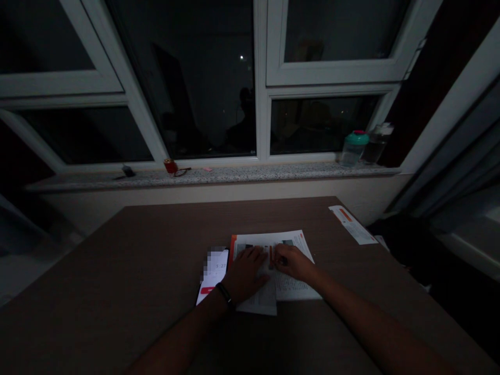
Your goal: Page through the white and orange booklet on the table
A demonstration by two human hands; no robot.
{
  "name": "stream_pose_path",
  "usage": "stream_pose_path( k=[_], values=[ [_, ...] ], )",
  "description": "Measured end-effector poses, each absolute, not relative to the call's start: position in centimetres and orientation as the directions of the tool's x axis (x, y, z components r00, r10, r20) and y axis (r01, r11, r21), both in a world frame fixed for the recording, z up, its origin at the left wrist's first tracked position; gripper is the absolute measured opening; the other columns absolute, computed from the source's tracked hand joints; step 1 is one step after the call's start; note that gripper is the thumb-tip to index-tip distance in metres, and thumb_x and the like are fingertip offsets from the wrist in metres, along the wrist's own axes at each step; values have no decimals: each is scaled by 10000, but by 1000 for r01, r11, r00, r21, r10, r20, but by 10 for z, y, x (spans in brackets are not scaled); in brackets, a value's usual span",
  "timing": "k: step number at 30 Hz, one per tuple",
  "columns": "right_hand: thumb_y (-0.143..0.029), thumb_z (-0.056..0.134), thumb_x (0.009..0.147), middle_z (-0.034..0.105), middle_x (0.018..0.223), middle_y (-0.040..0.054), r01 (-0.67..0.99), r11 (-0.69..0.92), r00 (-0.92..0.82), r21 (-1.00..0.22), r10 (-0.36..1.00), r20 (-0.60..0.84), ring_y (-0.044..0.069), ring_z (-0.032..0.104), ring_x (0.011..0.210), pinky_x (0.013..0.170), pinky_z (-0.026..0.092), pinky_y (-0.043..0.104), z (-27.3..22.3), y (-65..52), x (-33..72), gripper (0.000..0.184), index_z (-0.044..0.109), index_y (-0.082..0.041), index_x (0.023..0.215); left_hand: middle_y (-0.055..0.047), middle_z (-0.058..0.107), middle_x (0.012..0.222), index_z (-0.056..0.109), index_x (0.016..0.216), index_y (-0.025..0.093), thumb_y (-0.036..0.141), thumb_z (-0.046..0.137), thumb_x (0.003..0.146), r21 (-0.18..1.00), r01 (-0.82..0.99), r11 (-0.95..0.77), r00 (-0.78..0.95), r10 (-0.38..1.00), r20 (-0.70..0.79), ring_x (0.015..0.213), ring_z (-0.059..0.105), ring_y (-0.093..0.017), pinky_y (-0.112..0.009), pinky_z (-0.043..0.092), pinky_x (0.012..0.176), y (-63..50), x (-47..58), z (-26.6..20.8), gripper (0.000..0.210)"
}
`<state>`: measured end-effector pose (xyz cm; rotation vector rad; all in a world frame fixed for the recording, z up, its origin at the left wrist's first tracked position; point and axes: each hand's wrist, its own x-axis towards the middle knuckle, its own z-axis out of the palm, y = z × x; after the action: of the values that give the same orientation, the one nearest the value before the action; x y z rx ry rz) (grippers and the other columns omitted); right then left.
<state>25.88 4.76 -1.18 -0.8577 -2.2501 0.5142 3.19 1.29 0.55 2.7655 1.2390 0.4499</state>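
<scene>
A printed sheet [299, 288] with an orange edge lies on the brown table, and a smaller pale piece of paper [260, 302] rests over its left part. My left hand [246, 271], with a dark band at the wrist, presses flat on the smaller paper, fingers stretched out. Beside it, my right hand [292, 262] is closed over the printed sheet, close to the smaller paper's right edge. Its fingers are curled together, and dim light hides what is between them. A lit phone [214, 273] lies just left of my left hand.
A narrow printed strip [353, 226] lies at the right edge of the table [156, 250]. On the granite sill [234, 174] stand a teal-lidded bottle [354, 148], a clear bottle [377, 143] and a small red object [171, 165]. Dark windows rise behind.
</scene>
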Motion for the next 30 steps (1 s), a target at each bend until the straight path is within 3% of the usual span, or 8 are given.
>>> stream_pose_path(
  k=[5, 10, 19, 30],
  values=[
    [-70, 549, 799, 535, 727, -12, 570, 617, -392, -542, 784, 481, 144, 520, 664, 617, 382, 230, -15, 54, 259, 150, 505, -208, 763, -126, 422, 1487, 452, 1374, 202, 408, 605, 908, 209, 712, -670, 633, 742, 220, 1380, 365, -300, -495, 324, 1120, 12, 31, 7, 532],
    [-99, 568, 830, 569, 742, -7, 529, 640, -460, -557, 768, 446, 149, 547, 693, 653, 406, 237, -14, 51, 260, 121, 533, -209, 793, -135, 385, 1507, 432, 1388, 208, 430, 596, 909, 201, 722, -662, 619, 748, 240, 1391, 338, -319, -516, 324, 1111, 13, 29, 7, 554],
    [-81, 616, 772, 545, 701, -32, 374, 699, -605, -609, 682, 411, 118, 535, 631, 601, 385, 209, -9, 44, 261, 140, 547, -200, 746, -113, 488, 1383, 453, 1360, 235, 407, 608, 910, 195, 727, -658, 613, 751, 246, 1291, 436, -311, -502, 369, 1068, 14, 29, 5, 506],
    [-116, 619, 795, 559, 707, -23, 538, 600, -460, -591, 797, 391, 135, 540, 651, 608, 380, 217, -13, 49, 260, 121, 536, -203, 797, -113, 445, 1457, 439, 1401, 242, 370, 568, 940, 156, 732, -663, 628, 745, 223, 1373, 361, -294, -495, 335, 1099, 15, 27, 4, 495]
  ],
)
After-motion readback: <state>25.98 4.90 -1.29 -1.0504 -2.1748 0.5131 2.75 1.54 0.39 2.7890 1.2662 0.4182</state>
